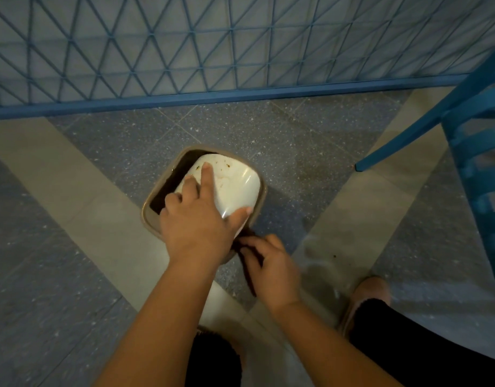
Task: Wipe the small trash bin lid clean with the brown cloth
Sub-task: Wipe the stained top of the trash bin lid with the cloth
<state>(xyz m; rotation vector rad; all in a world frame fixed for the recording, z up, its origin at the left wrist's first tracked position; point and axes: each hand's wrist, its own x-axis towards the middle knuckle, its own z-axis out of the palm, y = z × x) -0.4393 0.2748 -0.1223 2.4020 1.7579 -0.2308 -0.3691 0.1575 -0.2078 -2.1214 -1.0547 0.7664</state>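
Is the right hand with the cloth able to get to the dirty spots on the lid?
Probably yes. The spots lie bare on the lid, beyond the left hand; the right hand with the cloth sits just below.

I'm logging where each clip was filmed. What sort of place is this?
Likely a patio or cafe-style seating area: speckled terrazzo floor, blue lattice railing, and a blue slatted chair.

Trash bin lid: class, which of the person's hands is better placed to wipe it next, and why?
The right hand: it already grips the brown cloth just below the white lid. The left hand is busy, spread over the tilted lid to steady it. Specks remain on the lid's far side.
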